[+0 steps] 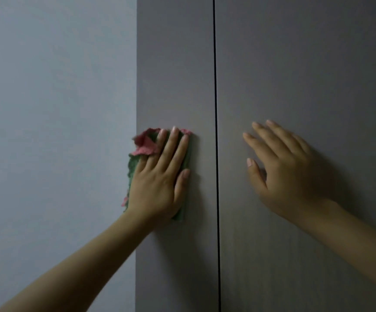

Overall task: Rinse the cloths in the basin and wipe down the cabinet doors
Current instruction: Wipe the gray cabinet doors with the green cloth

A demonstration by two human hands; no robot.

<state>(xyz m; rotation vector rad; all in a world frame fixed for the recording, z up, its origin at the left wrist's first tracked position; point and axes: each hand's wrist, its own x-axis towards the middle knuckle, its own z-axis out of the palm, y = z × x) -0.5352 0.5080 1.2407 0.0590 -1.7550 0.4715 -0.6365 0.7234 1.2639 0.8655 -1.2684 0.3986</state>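
Note:
Two grey cabinet doors fill the view, split by a dark vertical gap. My left hand lies flat with straight fingers on a folded green cloth and a pink cloth, pressing them against the left cabinet door near its left edge. The pink cloth bunches out above and left of my fingers. My right hand rests with spread, straight fingers flat on the right cabinet door and holds nothing. No basin is in view.
A pale blue-grey wall stands to the left of the cabinet. The dark gap between the two doors runs from top to bottom between my hands.

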